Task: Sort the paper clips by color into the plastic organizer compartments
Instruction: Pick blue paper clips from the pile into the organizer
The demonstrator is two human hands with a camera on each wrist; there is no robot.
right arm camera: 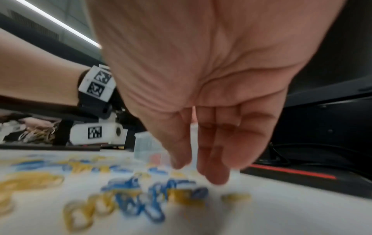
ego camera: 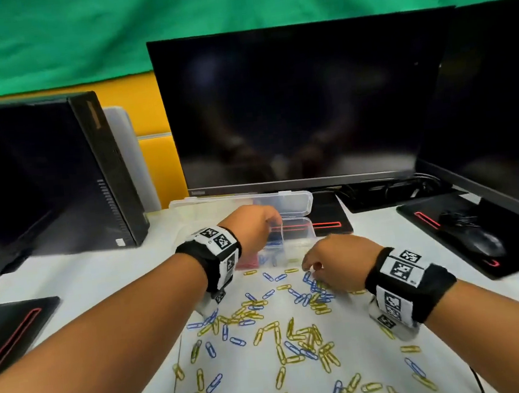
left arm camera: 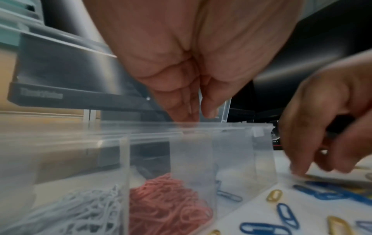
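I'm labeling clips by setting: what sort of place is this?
Probably an office or computer-lab desk: a dark monitor stands behind the plastic organizer, a desktop computer tower at left, a mouse on a black pad at right.

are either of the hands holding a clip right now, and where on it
It cannot be told for sure. The left hand hangs over the organizer with fingers together, no clip visible. The right hand reaches down to the loose clips, too blurred to show a grip.
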